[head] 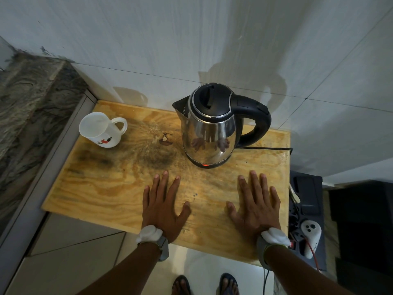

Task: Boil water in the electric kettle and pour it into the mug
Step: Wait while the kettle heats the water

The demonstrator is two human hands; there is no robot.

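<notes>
A steel electric kettle [209, 133] with a black lid and handle stands on its base at the back of a wooden table [106, 184]. Its lid is down and a red light [205, 165] glows at the base front. A white mug [100, 129] with a rooster print stands at the back left, handle to the right. My left hand [162, 207] lies flat, palm down, in front of the kettle. My right hand [256, 206] lies flat beside it, to the right. Neither hand touches the kettle or the mug.
The kettle's black cord [268, 148] runs off the table's right edge. A dark power strip [306, 218] with a white plug [311, 236] sits right of the table. A granite counter [27, 107] rises at the left, and a tiled wall [191, 39] stands behind.
</notes>
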